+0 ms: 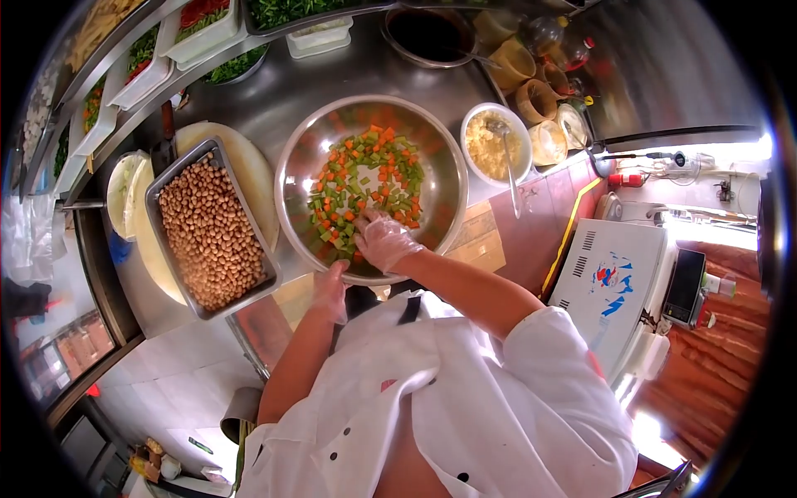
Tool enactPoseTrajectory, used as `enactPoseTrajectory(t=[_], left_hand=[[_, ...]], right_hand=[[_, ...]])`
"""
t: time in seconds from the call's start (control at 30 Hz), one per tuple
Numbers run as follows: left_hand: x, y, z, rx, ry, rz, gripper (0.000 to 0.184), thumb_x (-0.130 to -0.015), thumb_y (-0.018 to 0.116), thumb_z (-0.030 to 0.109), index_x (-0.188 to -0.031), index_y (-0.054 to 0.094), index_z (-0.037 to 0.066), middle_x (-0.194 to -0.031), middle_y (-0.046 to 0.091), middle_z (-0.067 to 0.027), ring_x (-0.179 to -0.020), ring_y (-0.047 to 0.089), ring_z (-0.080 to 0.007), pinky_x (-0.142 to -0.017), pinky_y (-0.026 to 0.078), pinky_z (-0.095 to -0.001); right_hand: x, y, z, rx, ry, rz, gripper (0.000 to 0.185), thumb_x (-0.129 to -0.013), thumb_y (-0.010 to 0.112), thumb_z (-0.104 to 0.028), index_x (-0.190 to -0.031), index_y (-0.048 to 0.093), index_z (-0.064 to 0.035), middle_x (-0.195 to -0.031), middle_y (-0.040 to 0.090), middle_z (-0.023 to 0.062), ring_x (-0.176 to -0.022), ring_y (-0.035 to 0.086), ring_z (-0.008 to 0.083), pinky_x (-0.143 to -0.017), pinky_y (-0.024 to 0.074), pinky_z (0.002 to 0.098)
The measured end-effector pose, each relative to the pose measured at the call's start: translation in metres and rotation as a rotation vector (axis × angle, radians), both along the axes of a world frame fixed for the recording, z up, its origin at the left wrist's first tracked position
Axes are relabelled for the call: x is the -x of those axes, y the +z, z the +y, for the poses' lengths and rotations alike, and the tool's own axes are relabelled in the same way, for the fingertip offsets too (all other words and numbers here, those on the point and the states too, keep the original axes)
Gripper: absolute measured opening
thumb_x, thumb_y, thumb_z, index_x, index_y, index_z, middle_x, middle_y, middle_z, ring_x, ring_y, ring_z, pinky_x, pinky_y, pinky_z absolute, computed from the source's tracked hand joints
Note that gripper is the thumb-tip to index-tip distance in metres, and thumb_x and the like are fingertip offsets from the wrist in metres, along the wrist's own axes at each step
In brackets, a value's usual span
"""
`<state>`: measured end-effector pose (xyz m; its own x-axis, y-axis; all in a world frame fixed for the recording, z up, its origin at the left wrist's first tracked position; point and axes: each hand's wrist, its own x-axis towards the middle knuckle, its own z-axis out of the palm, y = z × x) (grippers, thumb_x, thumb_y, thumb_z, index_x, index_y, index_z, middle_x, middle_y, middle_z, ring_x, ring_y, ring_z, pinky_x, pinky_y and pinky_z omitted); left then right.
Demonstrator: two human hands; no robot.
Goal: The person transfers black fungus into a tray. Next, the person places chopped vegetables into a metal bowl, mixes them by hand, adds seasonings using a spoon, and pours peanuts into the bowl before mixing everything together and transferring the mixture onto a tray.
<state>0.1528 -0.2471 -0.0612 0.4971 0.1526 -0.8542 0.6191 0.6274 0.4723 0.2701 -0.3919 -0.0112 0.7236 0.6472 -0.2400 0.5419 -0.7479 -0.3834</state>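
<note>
A large steel mixing bowl (448, 191) stands on the counter in front of me. In it lie diced carrots and chopped green vegetable pieces (353, 178), spread in a rough ring with some bare metal at the centre. My right hand (386, 239), in a clear plastic glove, reaches over the near side of the bowl. Its fingers are somewhat apart among the vegetables, their tips partly hidden. My left hand (330, 290), gloved too, grips the near left rim, thumb on top and the other fingers mostly out of sight.
Left of the bowl, a metal tray of peanuts (212, 232) rests on a round cutting board (266, 178). To the right is a white bowl of minced garlic-like paste (490, 145) with a spoon. A bowl of dark liquid (427, 35) and vegetable containers (195, 37) stand behind.
</note>
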Motion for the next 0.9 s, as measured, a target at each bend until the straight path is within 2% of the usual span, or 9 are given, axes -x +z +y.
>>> enactPoseTrajectory(t=[0.07,0.13,0.23,0.33,0.5,0.6,0.67,0.8,0.9], left_hand=[[0.001,0.018,-0.001,-0.116,-0.195,-0.064,0.040,-0.097,0.053,0.022,-0.133,0.052,0.004,-0.122,0.057,-0.0131,-0.112,0.055,-0.0259,-0.095,0.045,-0.0417],[0.004,0.021,-0.001,-0.134,-0.246,-0.113,0.042,-0.102,0.049,0.030,-0.136,0.053,0.006,-0.129,0.053,-0.0127,-0.121,0.049,-0.0255,-0.104,0.040,-0.0418],[0.009,0.007,-0.002,-0.039,-0.138,-0.130,0.041,-0.101,0.051,0.032,-0.133,0.054,0.007,-0.123,0.055,-0.0100,-0.114,0.051,-0.0221,-0.100,0.041,-0.0397],[0.007,0.007,-0.002,-0.017,-0.103,-0.081,0.039,-0.101,0.053,0.034,-0.130,0.055,0.007,-0.118,0.055,-0.0087,-0.109,0.052,-0.0202,-0.097,0.043,-0.0381],[0.007,0.003,0.000,0.073,-0.043,-0.091,0.037,-0.101,0.054,0.028,-0.130,0.055,0.006,-0.118,0.056,-0.0098,-0.108,0.054,-0.0204,-0.096,0.044,-0.0366],[0.001,0.003,-0.002,0.022,0.089,-0.106,0.048,-0.084,0.067,0.010,-0.128,0.051,-0.001,-0.116,0.064,-0.0144,-0.099,0.068,-0.0295,-0.085,0.057,-0.0443],[0.014,-0.018,0.006,-0.044,-0.092,-0.146,0.047,-0.084,0.067,0.010,-0.126,0.051,-0.001,-0.114,0.064,-0.0140,-0.096,0.068,-0.0286,-0.083,0.058,-0.0438],[0.012,-0.019,0.005,0.021,-0.078,-0.180,0.043,-0.084,0.067,0.009,-0.122,0.051,-0.004,-0.110,0.062,-0.0144,-0.092,0.067,-0.0279,-0.079,0.059,-0.0456],[0.016,-0.044,-0.003,0.127,0.132,-0.222,0.043,-0.084,0.066,0.006,-0.121,0.049,-0.007,-0.109,0.061,-0.0156,-0.092,0.067,-0.0296,-0.078,0.059,-0.0487]], right_hand=[[0.006,0.011,0.007,-0.056,-0.119,0.258,0.031,-0.096,0.054,-0.026,-0.113,0.063,-0.0018,-0.123,0.059,0.0191,-0.112,0.059,0.0389,-0.096,0.0490,0.0467],[0.013,0.001,0.003,-0.042,0.001,0.137,0.026,-0.096,0.055,-0.024,-0.109,0.063,-0.0032,-0.118,0.061,0.0194,-0.105,0.061,0.0387,-0.091,0.0509,0.0465],[-0.004,0.014,0.002,-0.182,-0.196,0.122,0.026,-0.095,0.056,-0.022,-0.112,0.062,-0.0037,-0.120,0.060,0.0212,-0.106,0.060,0.0392,-0.094,0.0496,0.0472],[-0.027,-0.010,0.000,-0.145,-0.464,-0.127,0.032,-0.095,0.056,-0.024,-0.118,0.059,-0.0029,-0.126,0.055,0.0228,-0.115,0.055,0.0406,-0.098,0.0470,0.0480],[-0.029,-0.034,0.008,0.018,-0.357,-0.014,0.039,-0.095,0.054,-0.030,-0.122,0.056,-0.0015,-0.133,0.049,0.0230,-0.124,0.048,0.0422,-0.104,0.0439,0.0475],[-0.005,-0.034,0.016,0.050,-0.316,0.091,0.042,-0.096,0.052,-0.032,-0.125,0.056,-0.0019,-0.134,0.048,0.0233,-0.125,0.048,0.0426,-0.106,0.0425,0.0478],[0.008,-0.011,0.021,0.061,-0.264,0.184,0.044,-0.096,0.052,-0.032,-0.128,0.055,-0.0022,-0.137,0.047,0.0238,-0.126,0.048,0.0431,-0.107,0.0418,0.0486],[0.020,0.008,0.014,-0.115,-0.219,0.371,0.043,-0.096,0.052,-0.032,-0.123,0.061,-0.0006,-0.130,0.057,0.0221,-0.124,0.052,0.0378,-0.108,0.0417,0.0445],[0.017,0.023,0.004,-0.203,-0.375,0.250,0.041,-0.094,0.055,-0.029,-0.124,0.061,-0.0011,-0.128,0.060,0.0215,-0.124,0.053,0.0374,-0.108,0.0421,0.0439]])
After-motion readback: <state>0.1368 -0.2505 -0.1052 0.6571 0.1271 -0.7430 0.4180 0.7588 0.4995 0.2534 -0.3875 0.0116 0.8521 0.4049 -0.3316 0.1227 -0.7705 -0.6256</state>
